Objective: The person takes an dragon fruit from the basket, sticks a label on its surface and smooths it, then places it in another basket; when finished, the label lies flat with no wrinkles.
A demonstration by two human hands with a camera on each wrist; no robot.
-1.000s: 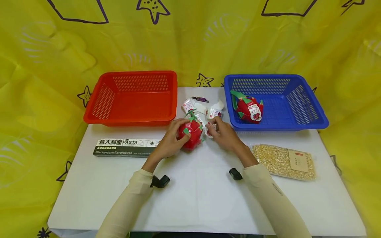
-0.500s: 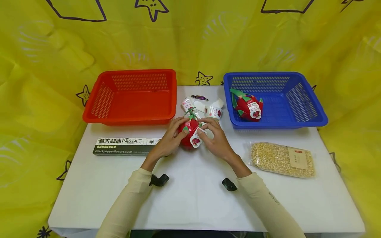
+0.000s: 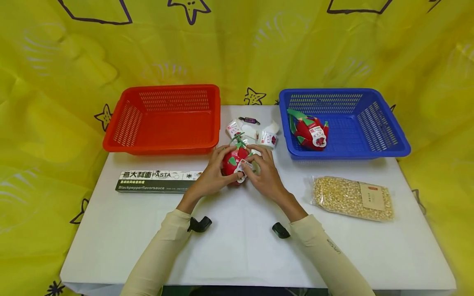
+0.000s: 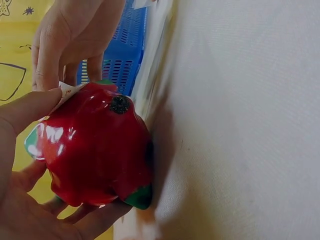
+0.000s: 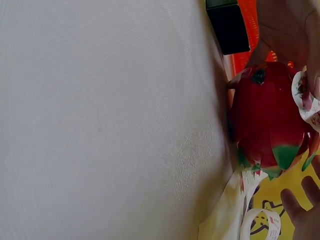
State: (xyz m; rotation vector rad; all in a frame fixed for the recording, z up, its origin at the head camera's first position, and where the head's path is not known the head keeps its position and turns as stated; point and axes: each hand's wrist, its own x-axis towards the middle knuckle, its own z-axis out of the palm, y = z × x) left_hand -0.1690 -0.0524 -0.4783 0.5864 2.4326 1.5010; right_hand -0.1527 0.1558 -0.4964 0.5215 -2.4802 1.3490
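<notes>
In the head view a red toy dragon fruit [image 3: 241, 153] with green leaf tips stands at the middle of the table. My left hand [image 3: 211, 176] grips its left side. The left thumb rests on a white printed label [image 3: 243, 167] on the fruit's front. My right hand [image 3: 267, 176] is at the right side and pinches the label's upper right end between thumb and forefinger. In the left wrist view the fruit's glossy red skin [image 4: 95, 150] shows close up, its far side hidden. The label [image 5: 301, 95] lies against the fruit in the right wrist view.
A red basket [image 3: 163, 150] stands back left. The blue basket [image 3: 352, 154] at back right holds another dragon fruit [image 3: 309, 133]. Label rolls [image 3: 267, 139] and a purple-wrapped candy [image 3: 249, 120] lie behind the hands. A pasta box [image 3: 153, 181] is left, a corn kernel bag [image 3: 349, 198] right.
My right hand has brought the label leftward from beside the fruit onto its front. The left thumb has moved right, from the fruit's skin onto the label.
</notes>
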